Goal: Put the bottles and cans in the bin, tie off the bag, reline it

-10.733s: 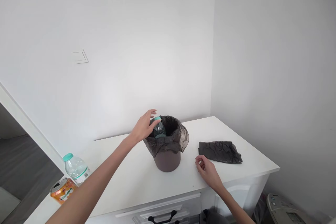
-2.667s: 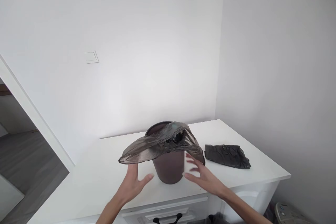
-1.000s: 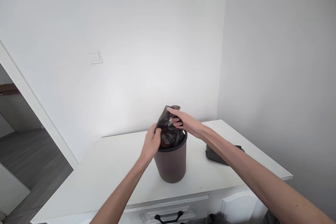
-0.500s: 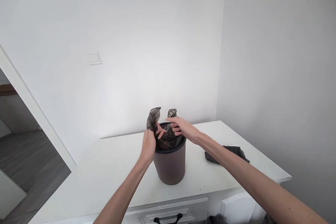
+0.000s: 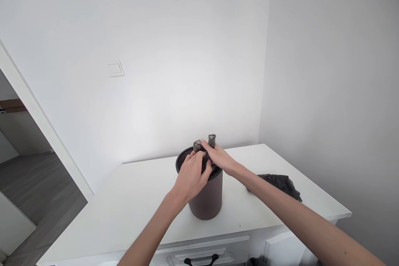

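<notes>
A dark brown round bin (image 5: pixel 206 201) with a black rim stands upright on the white top. Over its mouth my two hands meet, gathering a thin black plastic bag (image 5: pixel 197 146). Fingers of my left hand (image 5: pixel 191 174) are bent around the bag at the front of the rim. My right hand (image 5: pixel 220 157) pinches the bag from the right, and a twisted end of it sticks up behind the fingers. Part of the bag inside the bin is hidden by my hands.
Another crumpled black plastic bag (image 5: pixel 282 185) lies on the white cabinet top (image 5: pixel 131 203), right of the bin and partly behind my right forearm. A drawer with a black handle (image 5: pixel 202 260) is below. A wall switch (image 5: pixel 116 69) and a doorway are at the left.
My left hand has moved right and turned over, meeting my right hand. The two raised ends of the bag are now closer together. The view has shifted slightly.
</notes>
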A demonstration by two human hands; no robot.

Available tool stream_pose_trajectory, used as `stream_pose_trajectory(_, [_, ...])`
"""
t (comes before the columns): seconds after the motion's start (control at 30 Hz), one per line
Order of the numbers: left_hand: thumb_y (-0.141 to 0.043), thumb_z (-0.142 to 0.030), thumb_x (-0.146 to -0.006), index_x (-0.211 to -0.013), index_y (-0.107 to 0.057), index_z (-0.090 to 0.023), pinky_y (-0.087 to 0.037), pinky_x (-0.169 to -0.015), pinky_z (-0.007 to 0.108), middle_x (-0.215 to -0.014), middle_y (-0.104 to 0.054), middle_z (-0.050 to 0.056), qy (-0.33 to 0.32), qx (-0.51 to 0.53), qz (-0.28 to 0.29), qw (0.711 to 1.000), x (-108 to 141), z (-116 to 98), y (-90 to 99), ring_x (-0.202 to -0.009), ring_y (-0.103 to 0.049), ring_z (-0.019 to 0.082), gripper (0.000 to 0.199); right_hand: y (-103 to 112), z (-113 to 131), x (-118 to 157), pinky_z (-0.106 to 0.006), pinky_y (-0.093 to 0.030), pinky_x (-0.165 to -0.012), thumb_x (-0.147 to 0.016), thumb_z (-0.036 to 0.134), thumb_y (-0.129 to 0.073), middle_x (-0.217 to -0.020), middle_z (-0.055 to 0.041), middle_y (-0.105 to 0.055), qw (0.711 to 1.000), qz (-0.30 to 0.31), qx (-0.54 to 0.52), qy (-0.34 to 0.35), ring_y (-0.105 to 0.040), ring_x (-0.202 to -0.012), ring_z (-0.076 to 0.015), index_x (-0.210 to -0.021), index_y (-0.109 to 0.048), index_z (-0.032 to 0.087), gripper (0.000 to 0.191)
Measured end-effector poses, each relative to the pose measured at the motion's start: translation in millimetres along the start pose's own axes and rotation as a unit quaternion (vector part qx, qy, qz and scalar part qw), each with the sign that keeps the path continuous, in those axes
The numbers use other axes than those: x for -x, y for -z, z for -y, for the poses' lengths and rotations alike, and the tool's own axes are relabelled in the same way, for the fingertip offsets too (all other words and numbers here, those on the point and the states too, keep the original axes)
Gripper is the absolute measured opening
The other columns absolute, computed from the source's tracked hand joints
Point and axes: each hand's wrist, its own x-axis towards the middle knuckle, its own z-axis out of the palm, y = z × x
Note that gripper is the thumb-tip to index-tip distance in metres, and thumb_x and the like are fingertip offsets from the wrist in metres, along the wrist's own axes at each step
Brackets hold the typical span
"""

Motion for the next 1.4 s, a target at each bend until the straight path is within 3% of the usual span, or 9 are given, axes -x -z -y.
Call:
stream_pose_trajectory(0.17, [-0.038,-0.046,-0.103,-0.079,-0.054,-0.023,-0.047,-0.081,0.034,-0.081,-0.063,0.002,0.033,0.132,0.078,0.988,0,16,10.4,-0.083,-0.059,0.02,0.038,10,9,5,-0.032,-0.048,-0.077,-0.091,0.077,-0.047,-0.081,-0.003,-0.066,0.996,-0.012,-0.091,-0.008,-0.061,-0.079,-0.0189,-0.078,-0.062,0.022,0.059])
stream_pose_trajectory(0.3, [-0.043,-0.05,-0.1,-0.081,-0.058,-0.022,-0.047,-0.073,0.03,-0.082,-0.063,0.001,0.089,0.242,0.117,0.959,-10,24,26.8,-0.078,-0.057,0.018,0.038,29,18,22,-0.032,-0.044,-0.08,-0.099,0.069,-0.04,-0.082,-0.0005,-0.061,0.986,0.121,0.076,0.082,-0.055,-0.082,-0.0179,-0.075,-0.059,0.023,0.055])
stream_pose_trajectory(0.43, [-0.046,-0.054,-0.097,-0.076,-0.053,-0.022,-0.043,-0.065,0.027,-0.074,-0.055,-0.002,0.153,0.285,0.116,0.939,-13,22,34.7,-0.07,-0.051,0.015,0.039,44,13,33,-0.029,-0.039,-0.068,-0.105,0.049,-0.039,-0.076,0.0029,-0.056,0.953,0.139,0.221,0.152,-0.048,-0.072,-0.0158,-0.085,-0.059,0.024,0.038])
stream_pose_trajectory(0.57, [-0.044,-0.05,-0.098,-0.073,-0.049,-0.022,-0.039,-0.064,0.026,-0.072,-0.047,-0.004,0.161,0.276,0.076,0.945,-9,16,31.5,-0.069,-0.046,0.014,0.038,44,-1,32,-0.028,-0.04,-0.066,-0.095,0.019,-0.048,-0.075,0.0068,-0.065,0.944,0.074,0.267,0.181,-0.054,-0.069,-0.0159,-0.12,-0.053,0.029,0.028])
stream_pose_trajectory(0.67, [-0.045,-0.048,-0.099,-0.073,-0.049,-0.023,-0.039,-0.066,0.027,-0.074,-0.049,-0.003,0.118,0.252,0.063,0.958,-5,7,27.8,-0.071,-0.046,0.015,0.036,37,-13,25,-0.027,-0.039,-0.062,-0.091,0.016,-0.051,-0.073,0.0062,-0.067,0.923,-0.024,0.319,0.213,-0.057,-0.063,-0.016,-0.109,-0.055,0.028,0.022])
stream_pose_trajectory(0.83, [-0.031,-0.057,-0.103,-0.068,-0.053,-0.022,-0.039,-0.067,0.031,-0.069,-0.054,-0.001,0.137,0.222,0.029,0.965,-1,0,22.2,-0.07,-0.049,0.018,0.054,21,-27,14,-0.025,-0.035,-0.056,-0.092,0.012,-0.054,-0.089,0.0003,-0.073,0.827,-0.185,0.386,0.363,-0.059,-0.065,-0.0134,-0.09,-0.062,0.025,0.015])
stream_pose_trajectory(1.03, [-0.053,-0.061,-0.094,-0.103,-0.076,-0.024,-0.048,-0.092,0.035,-0.101,-0.076,0.003,0.19,0.346,0.01,0.919,-12,3,21.9,-0.102,-0.065,0.024,0.045,9,-30,11,-0.028,-0.037,-0.059,-0.095,0.013,-0.056,-0.081,-0.0032,-0.066,0.733,-0.276,0.438,0.441,-0.057,-0.069,-0.0165,-0.084,-0.066,0.023,0.018])
stream_pose_trajectory(1.17, [-0.061,-0.062,-0.089,-0.107,-0.08,-0.024,-0.052,-0.091,0.035,-0.103,-0.08,0.004,0.22,0.372,-0.003,0.902,-14,6,21.6,-0.104,-0.069,0.025,0.045,13,-27,17,-0.029,-0.04,-0.061,-0.099,0.015,-0.051,-0.078,-0.002,-0.067,0.756,-0.2,0.448,0.433,-0.059,-0.07,-0.0179,-0.099,-0.064,0.022,0.015])
stream_pose_trajectory(1.4, [-0.055,-0.057,-0.094,-0.09,-0.082,-0.026,-0.052,-0.079,0.033,-0.092,-0.082,0.003,0.125,0.083,-0.07,0.986,-19,41,16.4,-0.082,-0.072,0.023,0.042,22,-19,40,-0.03,-0.045,-0.066,-0.105,0.025,-0.044,-0.087,-0.001,-0.068,0.846,-0.044,0.41,0.338,-0.062,-0.073,-0.0184,-0.126,-0.048,0.025,0.021])
